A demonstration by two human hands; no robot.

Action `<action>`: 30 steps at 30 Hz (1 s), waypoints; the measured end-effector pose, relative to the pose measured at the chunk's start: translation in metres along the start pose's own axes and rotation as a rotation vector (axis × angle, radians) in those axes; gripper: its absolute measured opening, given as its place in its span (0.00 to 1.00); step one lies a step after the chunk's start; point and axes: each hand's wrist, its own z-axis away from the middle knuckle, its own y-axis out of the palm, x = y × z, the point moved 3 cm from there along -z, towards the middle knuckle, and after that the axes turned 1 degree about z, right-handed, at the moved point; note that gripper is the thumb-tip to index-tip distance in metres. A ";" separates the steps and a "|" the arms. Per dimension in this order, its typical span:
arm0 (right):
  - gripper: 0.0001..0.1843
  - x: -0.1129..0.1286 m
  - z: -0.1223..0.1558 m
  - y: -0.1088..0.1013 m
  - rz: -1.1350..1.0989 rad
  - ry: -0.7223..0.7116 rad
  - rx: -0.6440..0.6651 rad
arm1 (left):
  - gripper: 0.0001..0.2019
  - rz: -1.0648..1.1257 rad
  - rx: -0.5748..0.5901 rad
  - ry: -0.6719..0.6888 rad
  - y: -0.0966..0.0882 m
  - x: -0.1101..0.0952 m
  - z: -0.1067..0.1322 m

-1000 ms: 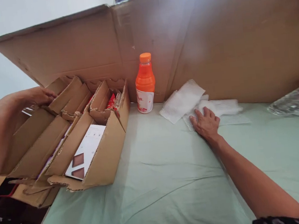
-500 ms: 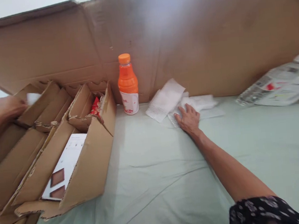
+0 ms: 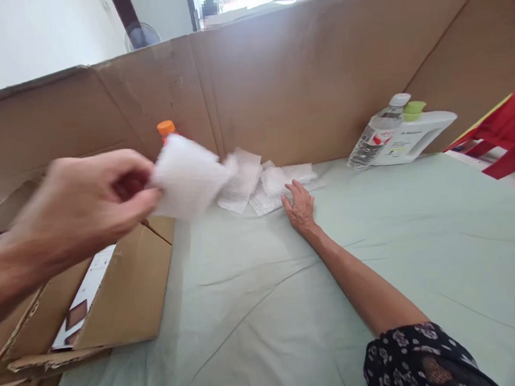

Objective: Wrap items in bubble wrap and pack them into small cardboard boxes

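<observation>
My left hand (image 3: 99,202) pinches a white piece of bubble wrap (image 3: 187,178) between thumb and fingers, in the air at the left and blurred by motion. Behind it, more bubble wrap pieces (image 3: 241,188) lie in a loose heap against the cardboard wall. My right hand (image 3: 300,207) rests on the green cloth at the near edge of that heap, fingers slightly apart and holding nothing. An orange-capped bottle (image 3: 167,128) stands beyond the lifted piece, mostly hidden by it. To the left, partly covered by my left arm, is a cardboard box with compartments (image 3: 126,296).
A white printed box (image 3: 83,301) sits in one compartment. At the back right a clear plastic bottle (image 3: 373,139) leans on a white jug (image 3: 409,139). A tall cardboard panel (image 3: 310,78) borders the cloth. Red plastic furniture (image 3: 511,132) stands at the far right.
My left hand has come out of the divided box and moved right, carrying a bubble wrap piece. My right hand stays by the heap. The view has shifted right and up.
</observation>
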 end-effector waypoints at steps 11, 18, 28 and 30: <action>0.28 -0.017 0.025 -0.018 -0.153 0.034 -0.177 | 0.26 -0.166 0.328 -0.024 0.258 -0.050 -0.068; 0.28 0.012 0.034 -0.027 -0.058 -0.106 -0.126 | 0.25 -0.153 0.518 0.150 0.334 -0.033 -0.006; 0.23 0.040 0.006 0.018 0.242 -0.300 0.245 | 0.30 -0.100 0.390 -0.020 0.298 -0.002 0.055; 0.23 0.040 0.005 0.022 0.248 -0.317 0.213 | 0.29 -0.079 0.220 -0.082 0.265 0.004 0.079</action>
